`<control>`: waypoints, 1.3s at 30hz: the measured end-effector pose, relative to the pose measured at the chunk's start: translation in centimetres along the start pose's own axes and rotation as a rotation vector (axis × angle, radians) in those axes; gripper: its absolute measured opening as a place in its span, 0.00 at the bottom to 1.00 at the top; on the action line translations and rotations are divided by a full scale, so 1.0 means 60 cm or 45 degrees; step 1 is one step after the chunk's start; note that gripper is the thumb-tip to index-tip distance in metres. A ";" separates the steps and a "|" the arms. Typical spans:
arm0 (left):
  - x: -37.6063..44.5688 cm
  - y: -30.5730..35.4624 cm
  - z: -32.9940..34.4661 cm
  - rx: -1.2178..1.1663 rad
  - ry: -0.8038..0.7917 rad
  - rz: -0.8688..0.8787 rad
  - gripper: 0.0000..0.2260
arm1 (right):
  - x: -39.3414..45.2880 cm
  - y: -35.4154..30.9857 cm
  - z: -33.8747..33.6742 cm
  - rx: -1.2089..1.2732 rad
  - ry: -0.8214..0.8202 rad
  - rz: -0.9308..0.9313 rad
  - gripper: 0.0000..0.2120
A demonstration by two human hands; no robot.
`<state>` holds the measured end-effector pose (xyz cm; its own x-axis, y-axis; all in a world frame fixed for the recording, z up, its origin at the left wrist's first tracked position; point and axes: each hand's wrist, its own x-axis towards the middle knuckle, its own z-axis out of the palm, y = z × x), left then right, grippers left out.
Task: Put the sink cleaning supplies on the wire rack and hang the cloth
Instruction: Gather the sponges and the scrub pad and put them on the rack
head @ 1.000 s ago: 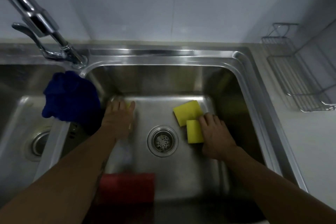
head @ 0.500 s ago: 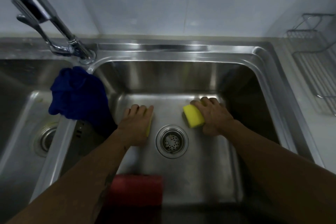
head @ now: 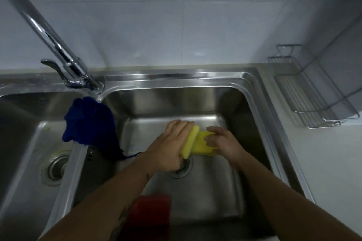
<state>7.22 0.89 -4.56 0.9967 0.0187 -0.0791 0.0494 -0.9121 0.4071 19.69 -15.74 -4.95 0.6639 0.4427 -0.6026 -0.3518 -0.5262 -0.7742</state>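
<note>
Head view is looking down on a double steel sink [head: 252, 92]. At far left the smaller basin's drain [head: 53, 168] is showing, with the faucet [head: 58, 49] slanting up above it. A dark blue cloth [head: 90, 121] is lying bunched over the divider between the basins. Low in the right basin a red sponge [head: 150, 215] is sitting against the near wall. Above the right drain the left hand [head: 172, 146] is gripping a yellow sponge [head: 191, 141] on edge, fingers curled round it. Touching that one, a second yellow sponge [head: 203, 143] is being held by the right hand [head: 225, 143], its fingers bent and pinching it. Both sponges are hanging just above the basin floor. Farthest right, a wire rack [head: 313, 92] is standing on the pale tabletop [head: 323, 162] against the wall.
</note>
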 end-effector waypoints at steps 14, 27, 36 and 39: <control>0.038 0.058 0.002 -0.668 -0.091 -0.431 0.41 | -0.039 -0.009 -0.010 0.769 0.178 0.184 0.18; 0.048 0.046 0.040 -0.898 -0.028 -0.684 0.33 | 0.007 0.019 -0.009 -0.324 0.393 -0.106 0.30; 0.040 0.028 0.090 -1.168 0.007 -1.001 0.26 | 0.030 0.063 -0.004 -0.518 0.310 -0.117 0.29; 0.045 0.022 0.092 -1.269 0.017 -1.064 0.25 | 0.034 0.057 -0.012 -0.446 0.353 -0.124 0.27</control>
<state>9.63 -2.50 -9.25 0.6412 0.4394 -0.6292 0.6726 0.0729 0.7364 20.32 -17.16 -8.66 0.8514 0.3163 -0.4183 -0.0662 -0.7264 -0.6841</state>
